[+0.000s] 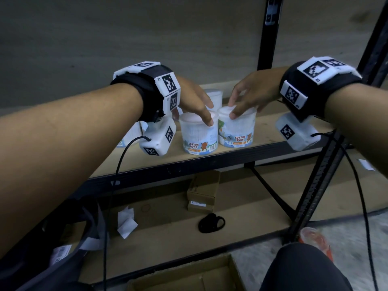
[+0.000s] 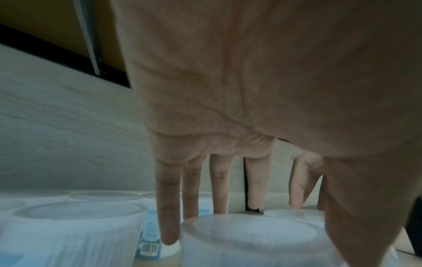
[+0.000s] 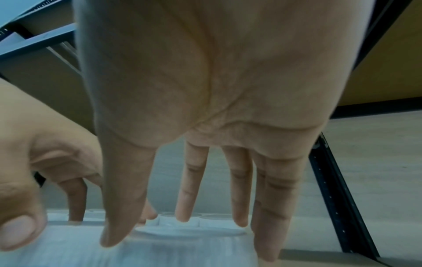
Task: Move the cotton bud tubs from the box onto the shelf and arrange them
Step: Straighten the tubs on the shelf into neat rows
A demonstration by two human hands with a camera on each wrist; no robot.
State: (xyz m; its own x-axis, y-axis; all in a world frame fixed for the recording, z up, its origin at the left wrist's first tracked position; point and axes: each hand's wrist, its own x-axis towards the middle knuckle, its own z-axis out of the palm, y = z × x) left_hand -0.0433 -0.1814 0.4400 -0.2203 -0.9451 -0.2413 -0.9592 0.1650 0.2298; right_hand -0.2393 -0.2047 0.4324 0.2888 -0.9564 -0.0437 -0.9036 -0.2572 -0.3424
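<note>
Two clear cotton bud tubs stand side by side near the front edge of the wooden shelf point(image 1: 273, 127). My left hand point(image 1: 195, 101) reaches down over the left tub point(image 1: 198, 136) and holds its lid, thumb on the front rim and fingers point(image 2: 167, 207) down its sides. My right hand point(image 1: 249, 95) holds the right tub point(image 1: 237, 131) the same way, with its thumb point(image 3: 118, 216) in front and its fingers behind. More tubs point(image 2: 75, 227) stand to the left, and another tub point(image 1: 215, 95) stands behind. The open cardboard box point(image 1: 184, 276) lies below.
A black upright post point(image 1: 266, 34) stands behind the tubs and a slanted black brace point(image 1: 315, 185) is at the right. The lower shelf holds small brown boxes point(image 1: 202, 190), a black strap point(image 1: 211, 223) and paper scraps point(image 1: 126, 223). Cables hang from both wrists.
</note>
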